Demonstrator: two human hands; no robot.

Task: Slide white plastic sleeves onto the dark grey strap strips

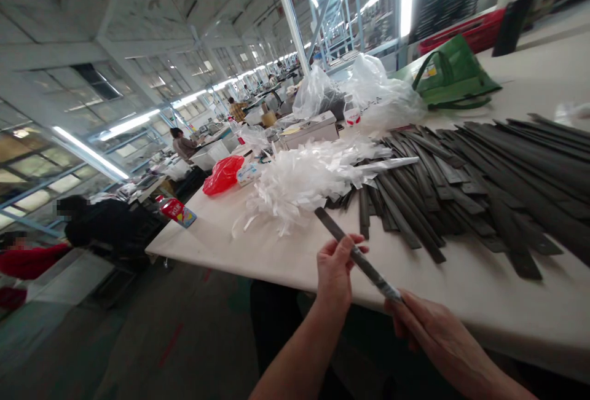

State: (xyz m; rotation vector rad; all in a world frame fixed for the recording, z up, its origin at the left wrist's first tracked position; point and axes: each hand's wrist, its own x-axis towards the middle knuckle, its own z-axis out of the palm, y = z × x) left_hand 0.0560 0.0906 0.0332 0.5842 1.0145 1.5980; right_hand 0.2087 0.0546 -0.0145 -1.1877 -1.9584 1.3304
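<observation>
As left hand (334, 274) and right hand (436, 332) both grasp a dark strip (357, 254) | strip runs between them

The person's left hand (335, 271) and right hand (437, 335) are holding a dark strip (353, 251) over the table (281, 258), near a heap of similar strips (461, 194) and white plastic shreds (295, 185).

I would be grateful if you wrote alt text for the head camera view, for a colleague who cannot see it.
The left hand and right hand hold a dark strip over a white table. On the table lie a large pile of dark strips and a heap of white plastic shreds, with a co-worker farther down the room.
</observation>
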